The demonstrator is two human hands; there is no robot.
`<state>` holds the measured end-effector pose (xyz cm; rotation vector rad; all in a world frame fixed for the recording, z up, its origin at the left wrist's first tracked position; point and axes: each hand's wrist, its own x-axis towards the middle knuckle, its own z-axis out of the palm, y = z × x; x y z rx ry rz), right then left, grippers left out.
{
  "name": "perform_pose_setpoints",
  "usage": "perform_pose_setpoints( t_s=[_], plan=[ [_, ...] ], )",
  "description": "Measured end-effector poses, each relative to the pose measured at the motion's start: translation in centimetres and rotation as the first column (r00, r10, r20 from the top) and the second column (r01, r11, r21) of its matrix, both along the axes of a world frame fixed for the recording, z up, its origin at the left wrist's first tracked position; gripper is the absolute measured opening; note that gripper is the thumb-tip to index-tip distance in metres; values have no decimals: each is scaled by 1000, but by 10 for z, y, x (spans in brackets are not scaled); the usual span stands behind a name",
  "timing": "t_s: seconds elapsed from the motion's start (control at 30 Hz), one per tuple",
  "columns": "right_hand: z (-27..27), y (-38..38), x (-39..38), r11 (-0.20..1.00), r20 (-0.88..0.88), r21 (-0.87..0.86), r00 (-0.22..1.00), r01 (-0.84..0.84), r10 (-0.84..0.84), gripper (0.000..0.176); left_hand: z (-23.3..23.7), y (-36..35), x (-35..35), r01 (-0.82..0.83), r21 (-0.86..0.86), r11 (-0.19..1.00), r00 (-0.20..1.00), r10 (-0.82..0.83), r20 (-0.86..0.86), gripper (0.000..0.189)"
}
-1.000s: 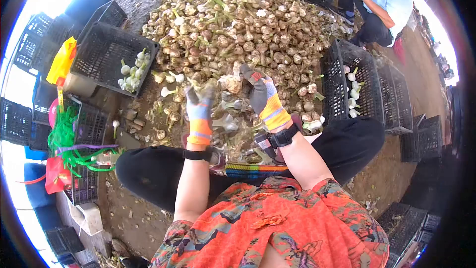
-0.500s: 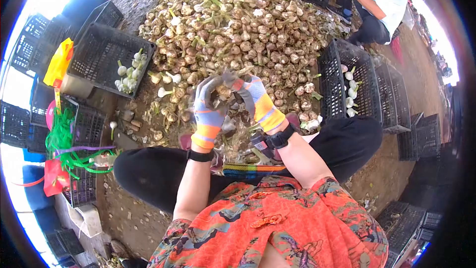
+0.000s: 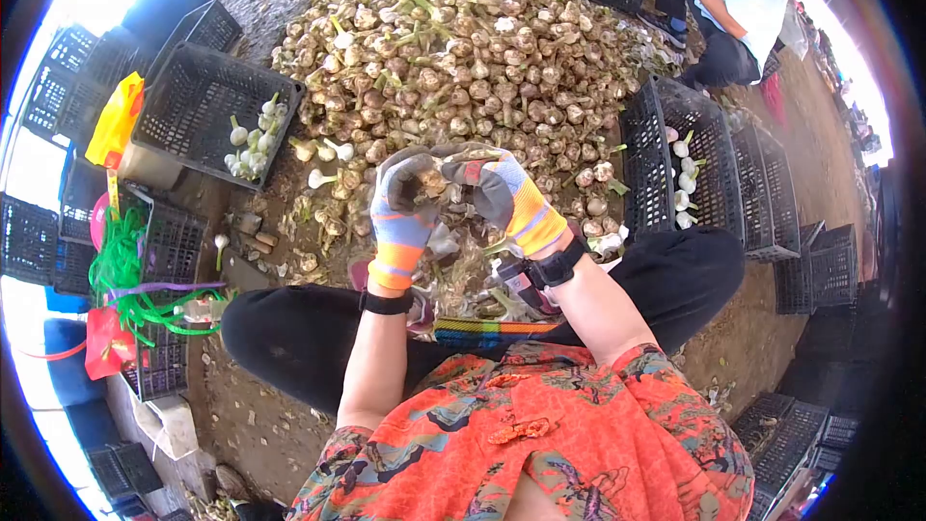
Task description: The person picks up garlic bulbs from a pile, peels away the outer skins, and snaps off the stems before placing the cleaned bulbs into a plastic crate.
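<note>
Dirt ground, garlic heap [image 3: 463,48] behind; left hand [image 3: 400,207], right hand [image 3: 502,188] grips clamped on one garlic bulb [image 3: 430,179], mostly glove-hidden.

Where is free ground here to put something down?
Bare dirt lies between the left leg and the white tub, and beyond the right leg toward the stacked crates. Ahead, the garlic pile crowds everything.
</note>
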<state>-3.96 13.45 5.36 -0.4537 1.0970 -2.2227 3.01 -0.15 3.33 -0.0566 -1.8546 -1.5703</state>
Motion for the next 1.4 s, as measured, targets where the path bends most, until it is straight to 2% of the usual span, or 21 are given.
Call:
perform_pose_setpoints(
  t_s=[0.1, 0.13, 0.17, 0.3, 0.33, 0.37, 0.43, 0.57, 0.6, 0.63, 0.7, 0.73, 0.77, 0.87, 0.97, 1.0, 1.07, 1.1, 1.23, 1.33, 1.4],
  plan=[
    [4, 6, -2, 989, 115, -99, 986, -109, 120, 20, 3, 1, 1, 87, -38, 996, 992, -90, -88, 50],
    [8, 8, -2, 989, 115, -99, 986, -110, 121, 20, 11, 5, 7, 195, 297, 935, 981, -187, -53, 46],
    [13, 9, -1, 995, -67, 88, 997, -38, 44, 22, 16, 7, 11, 261, 599, 757, 956, -288, -53, 41],
    [-2, 19, -12, 893, -456, 372, 888, 253, -62, 28, 29, -4, 16, 189, 807, 560, 961, -275, -34, 38],
    [1, 17, -10, 990, -60, 135, 997, 46, -38, 28, 23, -7, 12, 257, 802, 539, 954, -275, -121, 40],
    [5, 15, -7, 990, -62, 136, 997, 46, -38, 28, 18, -6, 9, 259, 802, 539, 954, -275, -123, 40],
    [13, 9, 4, 1000, -18, -4, 1000, 11, -11, 33, 11, 1, 7, 52, 529, 847, 997, -78, 27, 39],
    [6, -8, 17, 985, 128, -159, 990, 71, -51, 29, 5, 8, 4, 196, 515, 834, 981, -171, -97, 37],
    [12, -12, 16, 998, 341, -43, 939, 53, -35, 25, 1, 7, 5, 130, 524, 842, 991, -126, -43, 35],
    [7, -12, 14, 998, 342, -45, 939, 51, -33, 25, 3, 7, 6, 128, 523, 843, 991, -124, -42, 35],
    [-7, -10, 8, 987, -213, 122, 974, 104, -76, 26, 9, 10, 8, 188, 740, 646, 979, -185, -88, 33],
    [6, -14, 11, 981, 167, 151, 975, 123, -148, 35, 31, 15, 11, 176, 823, 540, 980, -179, -92, 31],
    [8, -13, 12, 981, 169, 153, 974, 123, -148, 35, 34, 15, 13, 175, 824, 538, 980, -179, -91, 31],
    [-5, -8, 8, 846, -547, 373, 827, 380, -130, 35, 33, 7, 12, 172, 815, 554, 952, -305, 6, 37],
    [-38, -20, -3, 776, -560, 335, 775, 534, -292, 32, 26, 17, 6, 104, 664, 740, 974, -210, 81, 35],
    [-44, -15, -4, 777, -561, 335, 775, 533, -290, 32, 27, 16, 10, 151, 710, 688, 959, -275, 63, 31],
    [-2, -6, 7, 902, -143, 322, 956, 289, -255, 28, 22, 0, 11, 167, 741, 650, 920, -373, 121, 31],
    [0, -5, 8, 903, -141, 321, 957, 288, -255, 28, 19, -5, 11, 179, 771, 611, 866, -470, 172, 31],
    [-13, -7, 2, 774, -516, 442, 834, 453, -194, 21, 22, 7, 9, 150, 734, 663, 945, -315, 91, 39],
    [-2, -1, -1, 922, 76, 196, 932, 335, -355, 17, 26, 5, 10, 207, 679, 704, 918, -380, 115, 46],
    [-22, -6, -6, 895, 127, 106, 887, 433, -444, 17, 22, 6, 13, 286, 696, 658, 887, -456, 67, 51]
  ],
)
